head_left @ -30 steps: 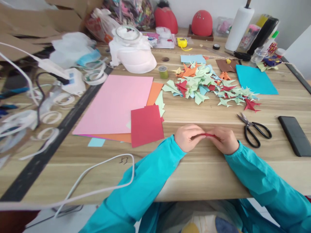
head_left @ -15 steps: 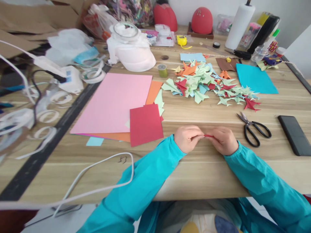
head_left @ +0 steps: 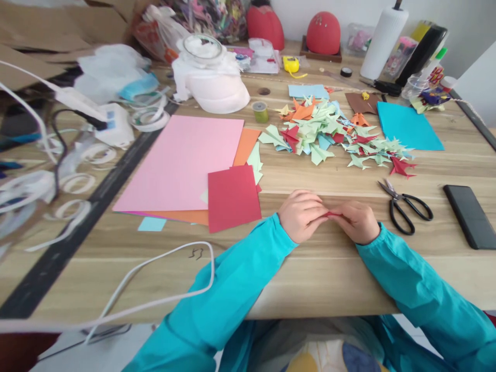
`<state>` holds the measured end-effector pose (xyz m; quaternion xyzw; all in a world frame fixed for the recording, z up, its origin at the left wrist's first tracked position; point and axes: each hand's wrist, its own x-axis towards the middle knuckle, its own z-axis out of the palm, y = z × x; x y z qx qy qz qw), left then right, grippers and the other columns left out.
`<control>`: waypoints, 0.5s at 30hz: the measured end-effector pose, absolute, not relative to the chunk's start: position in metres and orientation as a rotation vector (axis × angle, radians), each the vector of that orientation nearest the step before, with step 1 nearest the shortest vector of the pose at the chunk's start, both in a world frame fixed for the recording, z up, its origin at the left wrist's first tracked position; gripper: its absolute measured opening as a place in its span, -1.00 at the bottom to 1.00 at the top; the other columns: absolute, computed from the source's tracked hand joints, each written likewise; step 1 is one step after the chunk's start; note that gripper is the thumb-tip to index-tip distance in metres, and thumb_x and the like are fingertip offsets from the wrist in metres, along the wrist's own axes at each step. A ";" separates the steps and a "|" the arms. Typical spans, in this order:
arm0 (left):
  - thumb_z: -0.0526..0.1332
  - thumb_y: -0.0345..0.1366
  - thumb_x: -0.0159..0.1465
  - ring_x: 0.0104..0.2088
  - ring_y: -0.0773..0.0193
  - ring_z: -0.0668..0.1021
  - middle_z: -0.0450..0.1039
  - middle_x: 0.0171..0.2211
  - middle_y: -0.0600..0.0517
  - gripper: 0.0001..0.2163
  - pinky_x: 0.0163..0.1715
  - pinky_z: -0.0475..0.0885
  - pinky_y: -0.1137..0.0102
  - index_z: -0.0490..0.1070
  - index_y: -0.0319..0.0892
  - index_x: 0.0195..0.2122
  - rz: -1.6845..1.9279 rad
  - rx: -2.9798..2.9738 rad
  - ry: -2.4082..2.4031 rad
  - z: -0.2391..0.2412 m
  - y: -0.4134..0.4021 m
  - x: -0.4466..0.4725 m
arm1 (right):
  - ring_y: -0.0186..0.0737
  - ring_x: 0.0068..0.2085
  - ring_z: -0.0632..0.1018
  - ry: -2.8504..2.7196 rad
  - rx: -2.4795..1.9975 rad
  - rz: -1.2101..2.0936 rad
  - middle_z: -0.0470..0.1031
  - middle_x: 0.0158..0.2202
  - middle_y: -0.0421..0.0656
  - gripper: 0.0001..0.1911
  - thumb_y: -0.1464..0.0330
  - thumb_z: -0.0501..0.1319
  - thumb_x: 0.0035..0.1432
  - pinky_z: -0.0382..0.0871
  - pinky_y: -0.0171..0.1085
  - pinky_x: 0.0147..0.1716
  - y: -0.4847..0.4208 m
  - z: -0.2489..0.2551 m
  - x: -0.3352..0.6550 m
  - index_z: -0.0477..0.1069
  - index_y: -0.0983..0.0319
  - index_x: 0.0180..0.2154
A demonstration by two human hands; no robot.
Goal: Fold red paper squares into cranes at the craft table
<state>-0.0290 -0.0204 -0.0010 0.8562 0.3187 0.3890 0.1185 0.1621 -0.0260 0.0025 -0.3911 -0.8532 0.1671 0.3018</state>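
My left hand (head_left: 301, 214) and my right hand (head_left: 358, 221) meet over the wooden table (head_left: 310, 279), both pinched on a small folded piece of red paper (head_left: 332, 214). Only a thin red edge shows between the fingertips; the rest is hidden by my fingers. Both arms wear teal sleeves. A red paper sheet (head_left: 233, 198) lies just left of my left hand. Black-handled scissors (head_left: 406, 205) lie to the right of my right hand.
A pile of folded paper shapes (head_left: 333, 137) sits beyond my hands. Pink paper (head_left: 182, 163) over orange sheets lies to the left, a blue sheet (head_left: 408, 126) at back right. A black phone (head_left: 469, 216) is far right. White cable (head_left: 155, 289) curls at front left; tape rolls, clutter behind.
My hands have drawn closer together on the red paper, and less of the red strip shows between them. Nothing else on the table has moved.
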 end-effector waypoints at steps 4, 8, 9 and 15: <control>0.15 -0.24 0.20 -0.33 0.27 0.53 0.53 -0.45 0.00 -0.84 -0.16 0.34 0.29 0.49 -0.15 -0.39 1.084 2.469 0.921 -0.004 -0.018 -0.030 | -0.25 -0.42 0.53 -2.247 -1.084 0.496 0.55 -0.45 -0.14 -0.80 0.25 0.14 0.13 0.40 -0.29 -0.38 -0.025 0.002 0.163 0.50 0.17 -0.36; 0.15 -0.25 0.19 -0.39 0.29 0.53 0.52 -0.46 -0.01 -0.84 -0.18 0.36 0.30 0.49 -0.17 -0.39 1.049 2.350 0.874 0.000 -0.018 -0.030 | -0.25 -0.41 0.54 -2.165 -1.104 0.695 0.56 -0.42 -0.13 -0.79 0.24 0.17 0.10 0.40 -0.32 -0.40 -0.025 0.006 0.162 0.50 0.21 -0.32; 0.15 -0.25 0.19 -0.40 0.29 0.53 0.52 -0.46 -0.01 -0.84 -0.19 0.36 0.30 0.49 -0.18 -0.39 1.042 2.311 0.868 0.001 -0.018 -0.030 | -0.26 -0.41 0.54 -2.141 -1.100 0.753 0.56 -0.42 -0.13 -0.78 0.23 0.18 0.09 0.40 -0.32 -0.41 -0.025 0.007 0.162 0.50 0.22 -0.33; 0.24 -0.21 0.11 -0.45 0.28 0.50 0.51 -0.50 -0.04 -0.84 -0.28 0.39 0.33 0.49 -0.21 -0.44 1.022 2.056 0.834 0.008 -0.024 -0.027 | -0.29 -0.51 0.50 -1.972 -1.112 1.066 0.53 -0.54 -0.11 -0.73 0.19 0.26 -0.01 0.35 -0.36 -0.54 -0.026 0.009 0.161 0.51 0.30 -0.48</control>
